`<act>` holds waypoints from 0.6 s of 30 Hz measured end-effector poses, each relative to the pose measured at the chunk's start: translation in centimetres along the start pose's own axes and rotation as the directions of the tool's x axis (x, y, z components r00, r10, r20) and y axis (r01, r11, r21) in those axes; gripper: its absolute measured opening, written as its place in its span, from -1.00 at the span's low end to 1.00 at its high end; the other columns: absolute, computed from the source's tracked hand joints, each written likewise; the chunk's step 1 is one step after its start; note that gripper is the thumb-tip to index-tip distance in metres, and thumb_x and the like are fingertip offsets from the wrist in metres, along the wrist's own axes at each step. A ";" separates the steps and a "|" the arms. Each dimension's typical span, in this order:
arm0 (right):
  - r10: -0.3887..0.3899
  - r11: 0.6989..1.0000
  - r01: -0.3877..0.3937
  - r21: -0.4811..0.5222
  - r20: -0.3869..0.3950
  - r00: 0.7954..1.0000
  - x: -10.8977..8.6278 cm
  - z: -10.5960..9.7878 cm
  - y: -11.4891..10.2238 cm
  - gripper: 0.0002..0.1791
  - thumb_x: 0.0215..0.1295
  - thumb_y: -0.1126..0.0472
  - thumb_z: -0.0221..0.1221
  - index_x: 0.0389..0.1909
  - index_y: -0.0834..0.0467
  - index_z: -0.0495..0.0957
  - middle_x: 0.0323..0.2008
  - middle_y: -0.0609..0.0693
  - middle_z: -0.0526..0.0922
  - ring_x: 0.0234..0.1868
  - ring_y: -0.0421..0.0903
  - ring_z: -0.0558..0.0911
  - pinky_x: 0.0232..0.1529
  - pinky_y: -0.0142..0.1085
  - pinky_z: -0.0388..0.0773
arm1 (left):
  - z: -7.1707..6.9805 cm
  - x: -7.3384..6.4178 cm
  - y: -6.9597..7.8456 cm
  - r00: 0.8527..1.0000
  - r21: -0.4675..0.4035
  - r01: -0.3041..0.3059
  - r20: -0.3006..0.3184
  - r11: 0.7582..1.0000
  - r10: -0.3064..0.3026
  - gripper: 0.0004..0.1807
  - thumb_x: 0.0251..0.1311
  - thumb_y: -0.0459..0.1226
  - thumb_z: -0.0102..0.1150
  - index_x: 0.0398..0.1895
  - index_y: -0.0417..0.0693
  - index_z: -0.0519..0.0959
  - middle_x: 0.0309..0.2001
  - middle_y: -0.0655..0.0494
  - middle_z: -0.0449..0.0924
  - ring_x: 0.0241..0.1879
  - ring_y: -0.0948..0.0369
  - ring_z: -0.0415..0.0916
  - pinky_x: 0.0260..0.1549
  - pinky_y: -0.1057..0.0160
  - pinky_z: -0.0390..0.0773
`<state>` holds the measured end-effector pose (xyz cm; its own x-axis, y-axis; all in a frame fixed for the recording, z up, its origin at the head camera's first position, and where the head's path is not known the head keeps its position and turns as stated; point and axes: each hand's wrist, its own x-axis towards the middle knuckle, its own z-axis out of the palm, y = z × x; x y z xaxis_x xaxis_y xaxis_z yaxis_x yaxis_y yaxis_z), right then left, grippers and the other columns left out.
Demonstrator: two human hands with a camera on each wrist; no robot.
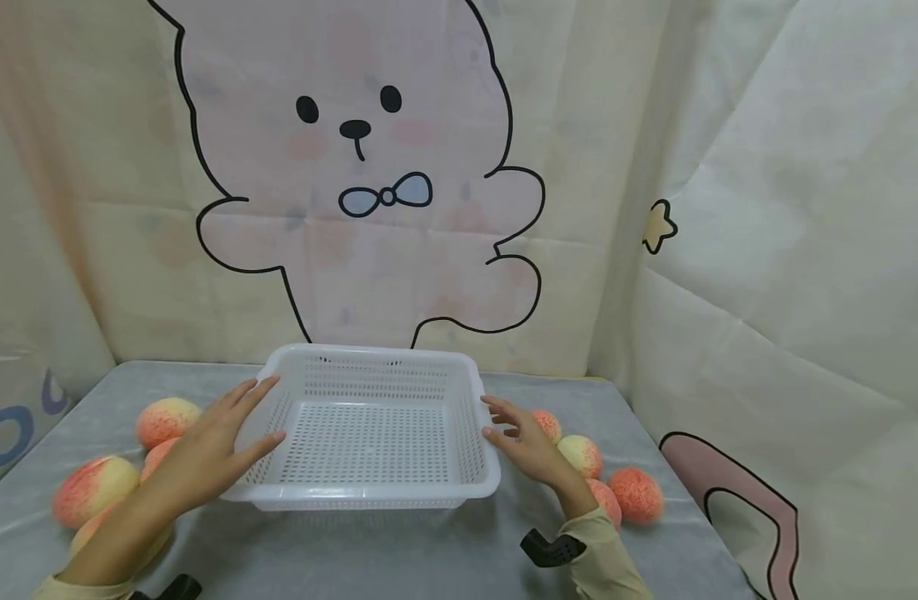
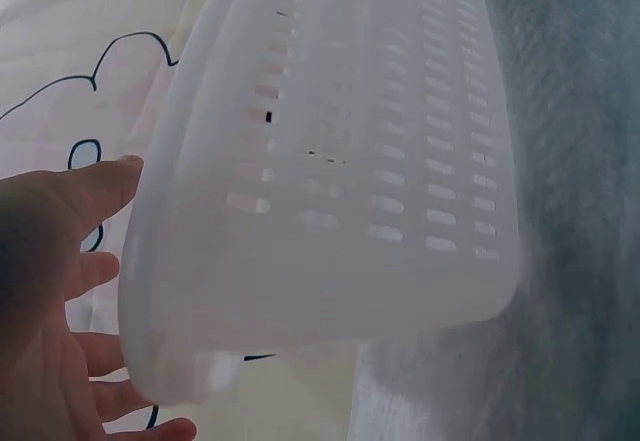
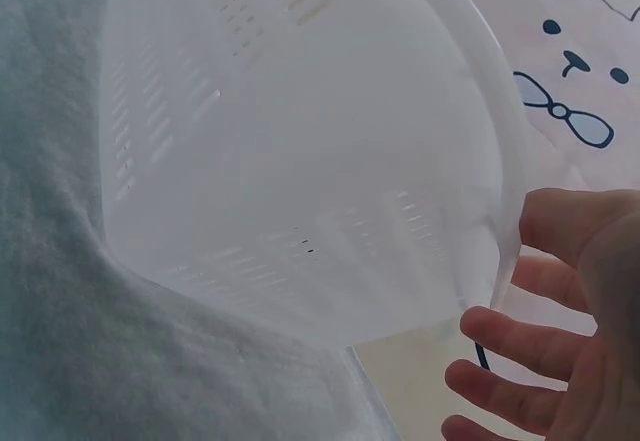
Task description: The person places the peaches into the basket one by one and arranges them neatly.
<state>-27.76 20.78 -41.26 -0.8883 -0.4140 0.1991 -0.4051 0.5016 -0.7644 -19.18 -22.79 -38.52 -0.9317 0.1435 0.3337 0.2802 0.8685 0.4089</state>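
Note:
A white plastic basket [image 1: 369, 493] with perforated walls sits on the grey cloth, with nothing in it. At its left end, my left hand [image 1: 219, 437] lies along the rim, fingers and thumb spread and fairly straight. The left wrist view has that thumb [image 2: 110, 181] touching the rim [image 2: 150, 261]. On the opposite side, my right hand [image 1: 530, 446] is at the right rim with loosely bent fingers. In the right wrist view its thumb [image 3: 560, 223] meets the rim edge, while the other fingers [image 3: 520, 346] are spread and hold nothing.
Several peaches [image 1: 92, 492] lie left of the basket, partly behind my left forearm. More peaches [image 1: 635, 496] are on the right, some partly covered by my right hand and forearm. A grey cloth [image 1: 339, 558] covers the table. Printed curtains [image 1: 564, 275] hang behind and at both sides.

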 end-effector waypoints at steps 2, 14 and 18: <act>-0.011 1.000 0.011 0.015 0.012 1.000 0.0 0.2 0.0 -0.39 0.48 0.13 0.17 0.48 0.17 0.32 0.40 0.27 0.43 0.32 0.29 0.48 0.24 0.22 0.49 | -0.4 -0.3 -0.5 1.000 -0.017 -0.009 -0.004 1.000 0.009 -0.11 0.31 0.11 0.25 0.59 0.03 0.13 0.46 -0.39 0.22 0.37 -0.39 0.22 0.13 -0.53 0.32; -0.037 0.998 0.033 0.050 0.072 0.997 0.1 -0.1 0.4 -0.41 0.50 0.17 0.13 0.46 0.28 0.31 0.41 0.29 0.41 0.33 0.34 0.45 0.24 0.25 0.49 | -1.6 -1.7 -3.8 0.997 -0.100 0.059 0.045 0.993 -0.055 -0.09 0.34 0.02 0.25 0.61 -0.02 0.05 0.47 -0.41 0.17 0.09 -0.32 0.51 -0.14 -0.34 0.63; -0.039 0.998 0.035 0.052 0.085 0.996 0.1 -0.1 0.4 -0.39 0.51 0.16 0.13 0.47 0.29 0.28 0.43 0.31 0.39 0.31 0.35 0.48 0.23 0.24 0.50 | -1.9 -2.2 -5.0 0.999 -0.138 0.046 0.029 0.989 -0.042 -0.11 0.33 -0.02 0.27 0.62 0.04 0.06 0.45 -0.36 0.22 0.19 -0.35 0.41 -0.03 -0.53 0.43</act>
<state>-28.01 21.03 -41.43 -0.8501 -0.4963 0.1763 -0.4240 0.4463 -0.7881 -18.12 -28.36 -39.74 -0.9490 0.1200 0.2916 0.2663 0.8002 0.5374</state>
